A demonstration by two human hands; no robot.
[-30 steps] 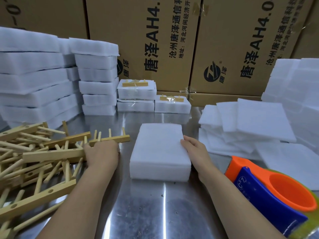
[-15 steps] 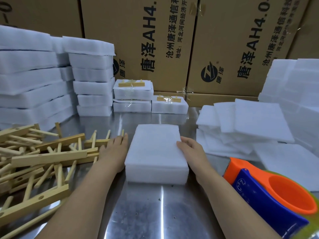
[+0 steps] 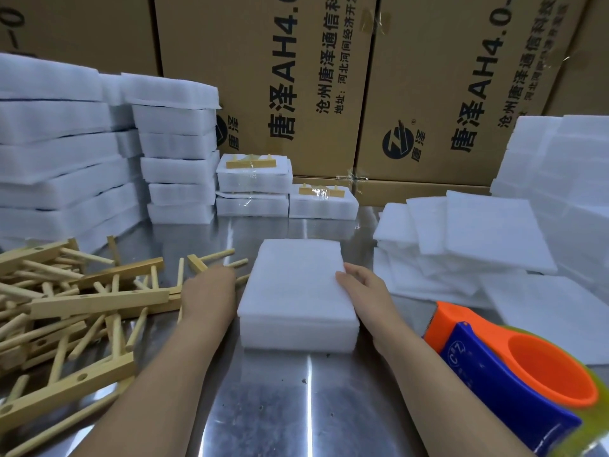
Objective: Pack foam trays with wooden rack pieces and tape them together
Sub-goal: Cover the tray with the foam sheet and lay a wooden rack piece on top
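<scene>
Foam tray [image 3: 296,291] lies touching right fingers [image 3: 351,275].

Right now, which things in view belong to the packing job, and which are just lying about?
In the job: foam tray touched by the right hand; wooden rack pieces by the left hand; tape dispenser.
Lying about: cardboard boxes; spare foam stacks; loose foam sheets; taped packs.

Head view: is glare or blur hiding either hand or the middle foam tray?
Head view: bright streaks glare on the steel table but miss the foam tray; left hand is motion-blurred; right hand sharp; tape dispenser soft near the lens.
</scene>
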